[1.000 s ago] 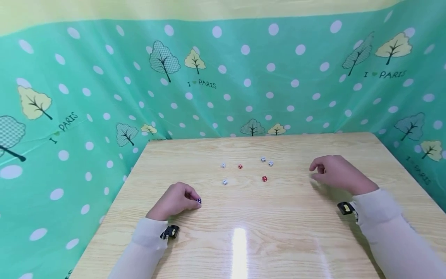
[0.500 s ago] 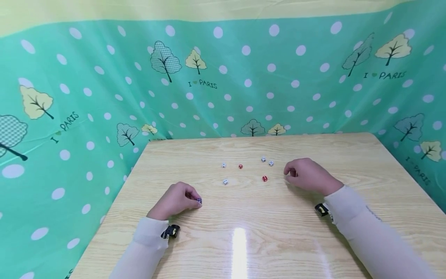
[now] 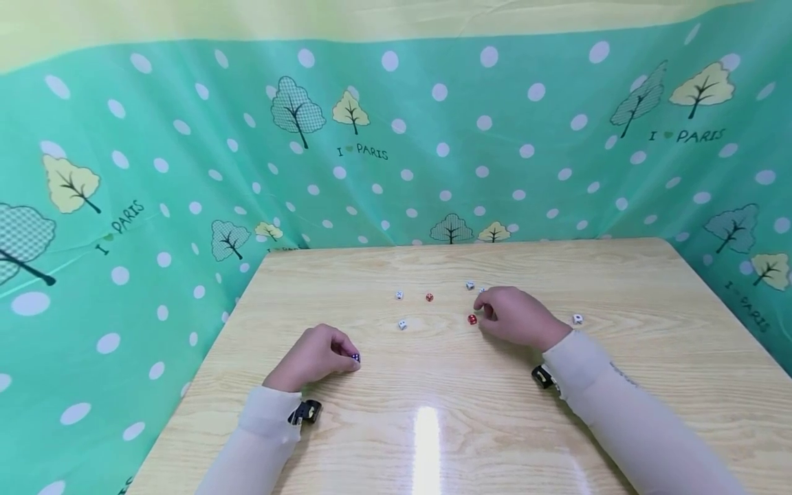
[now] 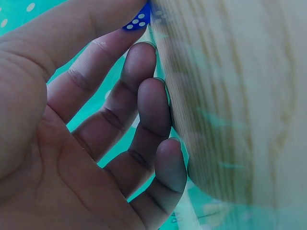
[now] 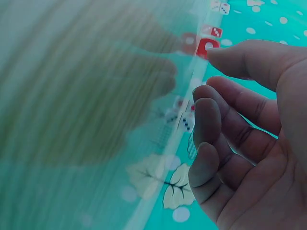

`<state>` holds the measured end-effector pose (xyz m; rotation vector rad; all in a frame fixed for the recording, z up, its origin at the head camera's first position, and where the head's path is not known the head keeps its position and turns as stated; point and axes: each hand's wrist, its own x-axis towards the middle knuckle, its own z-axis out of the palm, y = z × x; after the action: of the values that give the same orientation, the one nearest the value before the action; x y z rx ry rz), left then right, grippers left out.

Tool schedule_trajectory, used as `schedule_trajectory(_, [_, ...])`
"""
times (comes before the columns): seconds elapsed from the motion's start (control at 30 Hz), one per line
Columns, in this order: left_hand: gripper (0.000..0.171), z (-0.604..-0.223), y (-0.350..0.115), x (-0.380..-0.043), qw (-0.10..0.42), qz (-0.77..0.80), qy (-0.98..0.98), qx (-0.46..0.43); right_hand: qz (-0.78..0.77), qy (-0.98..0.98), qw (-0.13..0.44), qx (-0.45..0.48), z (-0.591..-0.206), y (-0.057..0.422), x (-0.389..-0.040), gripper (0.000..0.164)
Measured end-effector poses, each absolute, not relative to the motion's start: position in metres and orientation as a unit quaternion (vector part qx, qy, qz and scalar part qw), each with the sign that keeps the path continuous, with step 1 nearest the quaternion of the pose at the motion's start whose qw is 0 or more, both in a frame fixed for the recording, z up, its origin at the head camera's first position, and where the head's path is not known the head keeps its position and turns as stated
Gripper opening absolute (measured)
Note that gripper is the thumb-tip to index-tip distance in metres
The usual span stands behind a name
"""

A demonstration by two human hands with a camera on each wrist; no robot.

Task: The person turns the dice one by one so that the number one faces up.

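My left hand (image 3: 315, 354) rests low at the left of the table, pinching a blue die (image 3: 355, 357) with white dots between thumb and forefinger. In the left wrist view the blue die (image 4: 137, 20) peeks out at the fingertips. My right hand (image 3: 516, 317) is beside a red die (image 3: 472, 319), its thumb and fingers loosely bent and apart. From the right wrist, the thumb tip is right at the red die (image 5: 207, 48), with no finger closed on its other side. One white die (image 3: 482, 291) is partly covered by the right hand.
Other white dice lie at the back (image 3: 470, 284), the left (image 3: 399, 295) and nearer the front (image 3: 402, 324). A smaller red die (image 3: 430, 297) sits among them. A lone white die (image 3: 578, 319) is right of my right wrist. Green cloth (image 3: 371, 192) hangs around the wooden table (image 3: 482, 412).
My right hand has moved left across the table to the red die. A white die behind it on the right now shows. The left hand stays put with the blue die.
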<state>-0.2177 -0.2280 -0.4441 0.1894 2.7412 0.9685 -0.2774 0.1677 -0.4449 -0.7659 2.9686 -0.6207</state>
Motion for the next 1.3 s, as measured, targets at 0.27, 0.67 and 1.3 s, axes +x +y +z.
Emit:
schedule_trajectory(0.27, [0.014, -0.445, -0.227, -0.218, 0.111, 0.325, 0.937, 0.064, -0.178, 0.947, 0.008, -0.268, -0.443, 0.154, -0.276, 0.014])
schedule_trajectory(0.67, [0.014, -0.446, -0.227, -0.217, 0.111, 0.330, 0.936, 0.058, -0.153, 0.952, 0.014, -0.265, -0.445, 0.149, -0.276, 0.005])
schedule_trajectory(1.3, [0.014, -0.446, -0.227, -0.219, 0.112, 0.329, 0.936, 0.058, -0.158, 0.947, 0.015, -0.279, -0.441, 0.158, -0.241, 0.012])
